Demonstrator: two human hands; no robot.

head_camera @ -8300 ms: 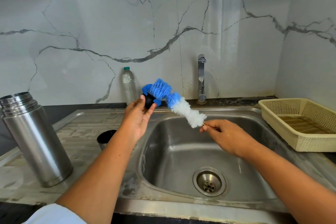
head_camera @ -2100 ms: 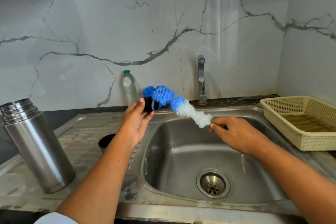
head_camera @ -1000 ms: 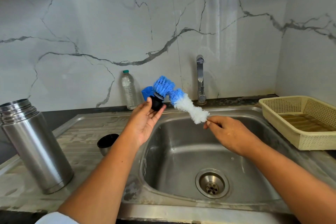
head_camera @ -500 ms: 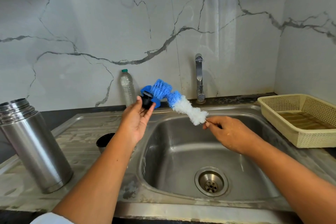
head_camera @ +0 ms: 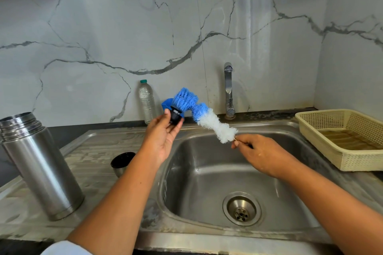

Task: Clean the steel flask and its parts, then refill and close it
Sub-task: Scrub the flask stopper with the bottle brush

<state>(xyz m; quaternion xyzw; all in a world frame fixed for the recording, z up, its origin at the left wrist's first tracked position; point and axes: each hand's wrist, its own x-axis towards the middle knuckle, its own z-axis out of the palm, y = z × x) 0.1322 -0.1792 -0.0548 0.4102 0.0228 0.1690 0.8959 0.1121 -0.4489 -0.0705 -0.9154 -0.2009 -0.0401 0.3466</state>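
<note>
Over the sink, left hand pinches the black stopper at its fingertips, right hand pinches the bottle brush by its handle end, blue bristles on the stopper; steel flask stands open on the desk, far left; advisable: rotate stopper, short strokes.

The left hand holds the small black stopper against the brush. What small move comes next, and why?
Probably turn the stopper a little in the left hand so another side meets the blue bristles of the brush, held at its handle by the right hand. Only one side touches the bristles now.
</note>
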